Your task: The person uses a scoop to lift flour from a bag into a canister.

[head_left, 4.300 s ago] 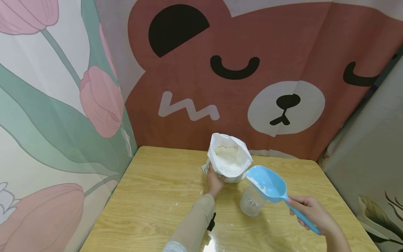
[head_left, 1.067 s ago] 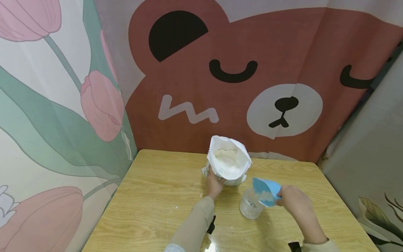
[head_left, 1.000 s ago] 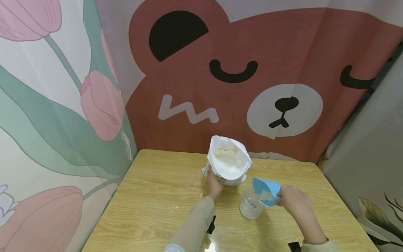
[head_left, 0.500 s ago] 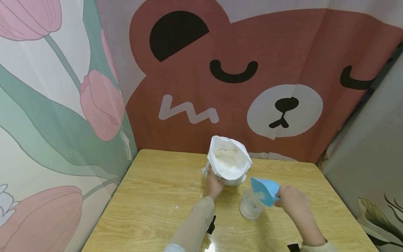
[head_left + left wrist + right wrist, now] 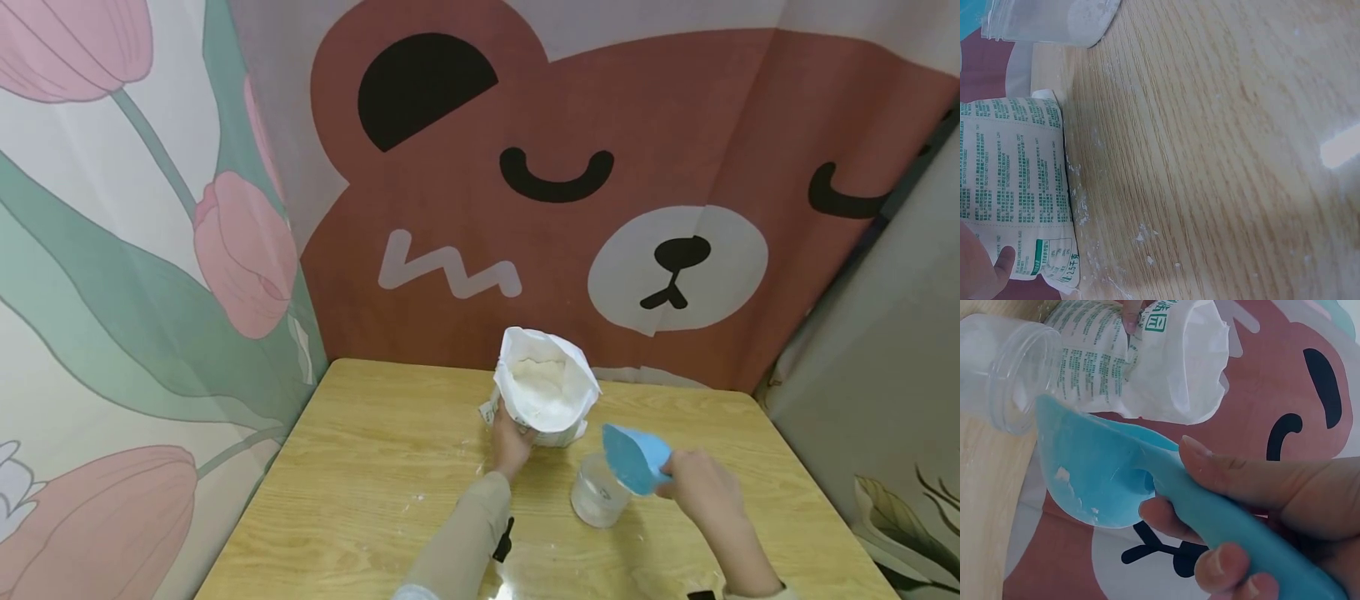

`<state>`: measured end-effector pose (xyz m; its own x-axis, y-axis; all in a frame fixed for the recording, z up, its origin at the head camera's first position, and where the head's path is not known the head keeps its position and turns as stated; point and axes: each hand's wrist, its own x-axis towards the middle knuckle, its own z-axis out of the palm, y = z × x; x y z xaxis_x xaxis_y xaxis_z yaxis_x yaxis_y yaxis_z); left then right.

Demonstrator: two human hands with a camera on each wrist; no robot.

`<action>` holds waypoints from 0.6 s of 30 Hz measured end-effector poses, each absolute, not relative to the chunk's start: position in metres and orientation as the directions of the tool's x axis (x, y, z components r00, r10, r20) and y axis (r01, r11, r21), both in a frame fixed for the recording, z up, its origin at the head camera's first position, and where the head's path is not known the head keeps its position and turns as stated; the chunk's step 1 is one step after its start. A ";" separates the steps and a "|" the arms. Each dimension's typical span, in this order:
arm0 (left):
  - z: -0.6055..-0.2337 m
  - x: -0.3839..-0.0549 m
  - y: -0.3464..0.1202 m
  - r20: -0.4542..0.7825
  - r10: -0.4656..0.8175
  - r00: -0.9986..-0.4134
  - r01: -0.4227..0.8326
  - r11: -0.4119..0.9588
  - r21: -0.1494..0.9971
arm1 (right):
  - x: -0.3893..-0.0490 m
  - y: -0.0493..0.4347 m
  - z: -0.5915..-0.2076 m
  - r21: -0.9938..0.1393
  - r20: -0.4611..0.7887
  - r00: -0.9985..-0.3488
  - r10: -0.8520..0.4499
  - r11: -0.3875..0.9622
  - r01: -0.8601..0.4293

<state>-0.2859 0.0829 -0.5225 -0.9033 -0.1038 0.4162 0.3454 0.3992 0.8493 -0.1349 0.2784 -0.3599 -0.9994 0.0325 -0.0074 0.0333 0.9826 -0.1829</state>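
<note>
My left hand (image 5: 512, 443) grips the near left side of an open white flour bag (image 5: 582, 365), printed in green. White powder (image 5: 538, 387) fills part of it. In my right hand (image 5: 703, 490) is the handle of a blue scoop (image 5: 636, 460), its bowl tipped on its side towards a clear plastic jar (image 5: 597, 504). The jar stands upright on the table, just in front of the bag. Seen from the right wrist, the scoop's lip (image 5: 1044, 407) is right at the jar's mouth (image 5: 1025, 375), and only small clumps of powder (image 5: 1063, 475) cling inside the bowl.
The wooden table (image 5: 360, 467) carries specks of spilled powder (image 5: 1142, 234). Behind it hangs a curtain (image 5: 450, 325) with a bear print; a tulip-patterned curtain (image 5: 150, 333) hangs at the left and a grey one (image 5: 885, 350) at the right.
The scoop has turned from facing up to tipped at the jar's mouth. Powder that lay in it about a second ago has mostly gone. My left hand still holds the bag.
</note>
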 end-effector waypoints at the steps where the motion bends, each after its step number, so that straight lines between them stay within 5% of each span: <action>1: -0.523 -0.286 0.083 0.421 -0.105 -0.901 0.350 0.401 0.847 | -0.135 0.279 -0.361 -0.194 -0.009 -0.999 0.032 0.980 0.033; 18: -0.528 -0.287 0.084 0.462 -0.110 -0.880 0.381 0.419 0.824 | -0.124 0.301 -0.385 -0.529 -0.231 -0.972 0.037 0.834 0.157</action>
